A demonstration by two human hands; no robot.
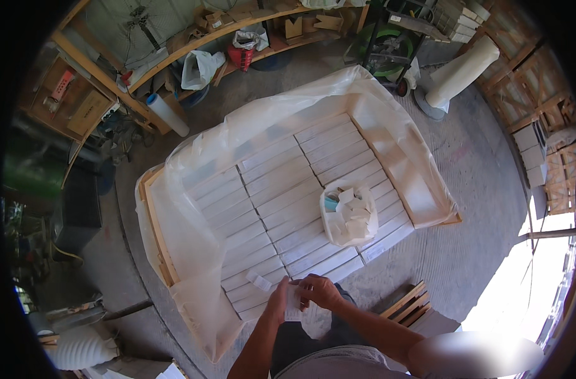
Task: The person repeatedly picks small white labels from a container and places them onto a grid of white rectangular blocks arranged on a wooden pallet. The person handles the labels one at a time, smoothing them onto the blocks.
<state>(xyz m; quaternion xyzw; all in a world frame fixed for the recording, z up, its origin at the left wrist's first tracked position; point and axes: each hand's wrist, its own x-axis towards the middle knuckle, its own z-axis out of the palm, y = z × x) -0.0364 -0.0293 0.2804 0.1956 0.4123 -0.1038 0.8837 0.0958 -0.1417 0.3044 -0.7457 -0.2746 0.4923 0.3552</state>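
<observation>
My left hand (278,303) grips a small white piece (293,308), flat-sided like a small box or folded card. My right hand (320,292) is closed with its fingertips pinched at the top of the same piece. A crumpled clear plastic bag (316,323) hangs just below my right hand; what holds it is hidden. Beyond my hands, a large crate lined with clear plastic sheet (196,189) is packed with rows of long white boxes (281,189). A small white carton (259,281) lies on them near my left hand. Farther right sits a white tub (338,240) of paper pieces.
The crate's wooden edge (158,234) borders the left side. Behind it, shelves (281,47) carry bags and cardboard. A blue-ended film roll (168,115) leans at the back left, and a tall wrapped roll (461,72) stands back right. Wooden slats (406,302) lie right of me.
</observation>
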